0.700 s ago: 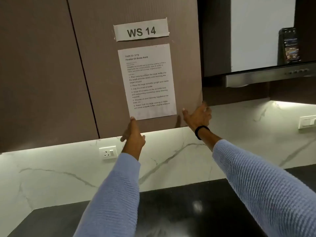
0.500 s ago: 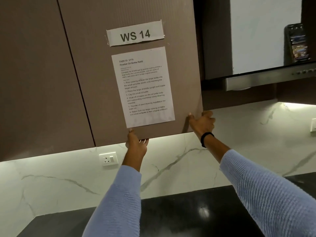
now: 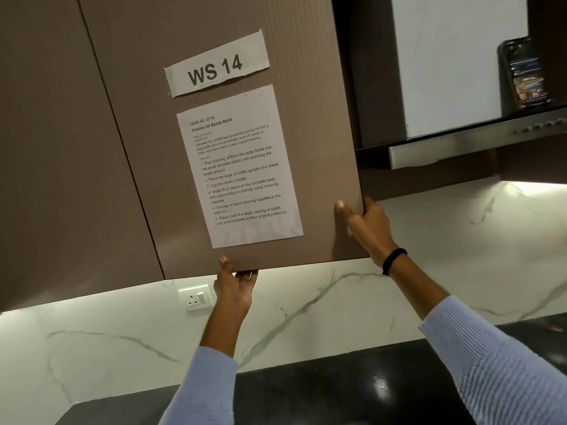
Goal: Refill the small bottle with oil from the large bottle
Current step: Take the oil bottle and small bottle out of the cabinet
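Closest to the camera are two light blue sleeves, the left sleeve (image 3: 196, 391) and the right sleeve (image 3: 497, 363), reaching up over a glossy black countertop (image 3: 337, 394). The left hand (image 3: 234, 286) grips the bottom edge of the brown cabinet door (image 3: 306, 133), thumb on the front face and fingers curled underneath; the right hand (image 3: 365, 223) has the door's lower right corner, thumb on the front and fingers wrapped round the side edge, with a black wristband (image 3: 394, 260) on that wrist. So both hands are closed on the door. Taped to the door is a printed instruction sheet (image 3: 239, 167) titled "Finalize Oil Bottle Refill"; just above it is a strip label (image 3: 216, 67) reading "WS 14".

Behind the arms there's a white marble backsplash (image 3: 122, 332) with a wall socket (image 3: 196, 299) just left of the left hand. Further right is a steel range hood (image 3: 445, 148) with a phone (image 3: 524, 78) propped upright on top. Honestly can't tell where the small bottle or the large bottle is from this angle.
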`<control>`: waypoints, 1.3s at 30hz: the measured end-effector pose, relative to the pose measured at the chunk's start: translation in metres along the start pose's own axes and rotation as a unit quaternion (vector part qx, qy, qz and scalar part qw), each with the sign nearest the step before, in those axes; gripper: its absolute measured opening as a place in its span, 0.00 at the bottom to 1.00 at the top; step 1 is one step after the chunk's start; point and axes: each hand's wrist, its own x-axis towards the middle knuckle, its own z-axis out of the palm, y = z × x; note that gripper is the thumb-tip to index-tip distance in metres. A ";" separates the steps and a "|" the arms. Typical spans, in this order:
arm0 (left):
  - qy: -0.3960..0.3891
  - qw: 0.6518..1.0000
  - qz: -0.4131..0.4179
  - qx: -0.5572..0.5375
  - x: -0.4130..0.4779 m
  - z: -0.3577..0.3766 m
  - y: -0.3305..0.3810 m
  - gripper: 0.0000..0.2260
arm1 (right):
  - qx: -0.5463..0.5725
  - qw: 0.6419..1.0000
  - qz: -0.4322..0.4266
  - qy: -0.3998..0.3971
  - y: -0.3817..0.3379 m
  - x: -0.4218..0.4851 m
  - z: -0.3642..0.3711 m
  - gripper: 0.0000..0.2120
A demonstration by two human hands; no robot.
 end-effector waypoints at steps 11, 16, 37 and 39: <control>-0.003 0.989 -0.002 0.149 -0.117 -0.003 0.050 0.08 | -0.040 0.986 -0.154 0.052 -0.068 -0.144 -0.016 0.16; -0.073 0.918 0.120 0.371 -0.201 -0.022 0.094 0.16 | -0.009 0.978 -0.208 -0.002 -0.122 -0.234 -0.006 0.09; 0.098 0.765 0.481 0.417 -0.313 -0.153 0.282 0.25 | 0.050 0.851 -0.364 -0.375 -0.197 -0.364 0.210 0.25; 0.116 0.755 0.489 0.421 -0.309 -0.159 0.289 0.26 | 0.047 0.848 -0.372 -0.374 -0.195 -0.368 0.225 0.26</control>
